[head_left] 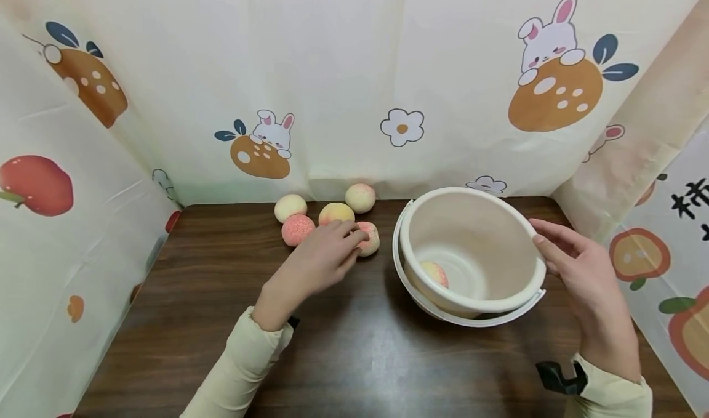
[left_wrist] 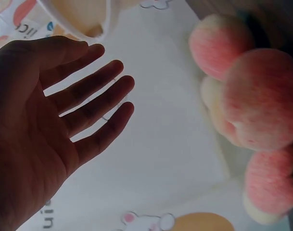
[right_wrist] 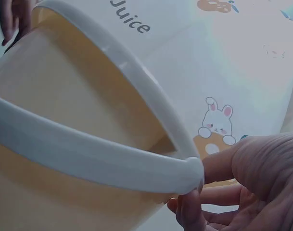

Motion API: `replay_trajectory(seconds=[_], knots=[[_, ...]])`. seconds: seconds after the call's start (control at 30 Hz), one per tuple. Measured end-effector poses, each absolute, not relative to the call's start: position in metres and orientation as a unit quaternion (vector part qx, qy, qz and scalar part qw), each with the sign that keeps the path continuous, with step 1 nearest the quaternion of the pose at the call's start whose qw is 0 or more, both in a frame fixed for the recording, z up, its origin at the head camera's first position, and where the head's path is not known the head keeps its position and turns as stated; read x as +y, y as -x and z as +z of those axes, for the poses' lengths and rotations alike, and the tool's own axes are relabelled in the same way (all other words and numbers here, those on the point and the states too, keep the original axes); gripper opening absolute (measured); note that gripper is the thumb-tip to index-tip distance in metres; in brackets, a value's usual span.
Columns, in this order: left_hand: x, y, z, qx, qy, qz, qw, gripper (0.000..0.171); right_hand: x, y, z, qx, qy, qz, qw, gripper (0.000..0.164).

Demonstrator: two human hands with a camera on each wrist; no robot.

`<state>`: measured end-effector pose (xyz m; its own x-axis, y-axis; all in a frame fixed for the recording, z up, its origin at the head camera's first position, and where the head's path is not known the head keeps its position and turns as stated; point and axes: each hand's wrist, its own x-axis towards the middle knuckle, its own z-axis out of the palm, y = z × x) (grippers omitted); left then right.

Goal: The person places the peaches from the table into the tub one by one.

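A cream-white bucket [head_left: 498, 236] stands tilted on the table, its white handle [head_left: 412, 292] lowered around its near side. My right hand [head_left: 589, 276] pinches the bucket's right edge between thumb and fingers, by the handle joint in the right wrist view. One peach [head_left: 434, 273] lies inside the bucket. My left hand [head_left: 327, 255] hovers above a group of peaches, its fingers spread and slightly bent in the left wrist view. Its fingertips overlap a pink-and-yellow peach [head_left: 370, 239] in the head view; the left wrist view shows the palm with nothing in it.
Beside the left hand are a red peach [head_left: 298, 229], a yellow peach [head_left: 335, 212] and two pale peaches, one at the back [head_left: 360, 197]. A dark wooden table [head_left: 354, 356] lies beneath everything. Printed cloth [head_left: 343, 79] hangs behind and at both sides.
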<state>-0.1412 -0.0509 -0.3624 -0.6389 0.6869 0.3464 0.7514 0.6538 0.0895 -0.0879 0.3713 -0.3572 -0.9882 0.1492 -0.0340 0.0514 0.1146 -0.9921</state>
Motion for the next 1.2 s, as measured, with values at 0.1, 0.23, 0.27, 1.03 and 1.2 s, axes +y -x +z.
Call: replay_trajectory(seconds=[0.1, 0.23, 0.27, 1.03, 1.2], knots=[[-0.056, 0.145, -0.369, -0.905, 0.387, -0.106, 0.138, 0.012, 0.372, 0.086, -0.357, -0.726, 0.056, 0.684, 0.033, 0.026], [-0.063, 0.149, -0.377, -0.915, 0.37, -0.102, 0.124, 0.015, 0.372, 0.086, -0.357, -0.721, 0.052, 0.69, 0.032, 0.026], [-0.064, 0.149, -0.379, -0.917, 0.366, -0.101, 0.122, 0.016, 0.372, 0.086, -0.358, -0.721, 0.052, 0.691, 0.032, 0.026], [-0.076, 0.16, -0.428, -0.953, 0.286, -0.055, 0.088, 0.048, 0.374, 0.086, -0.358, -0.743, 0.05, 0.667, 0.032, 0.03], [-0.078, 0.161, -0.435, -0.948, 0.293, -0.061, 0.111, 0.042, 0.375, 0.086, -0.358, -0.749, 0.052, 0.66, 0.03, 0.032]])
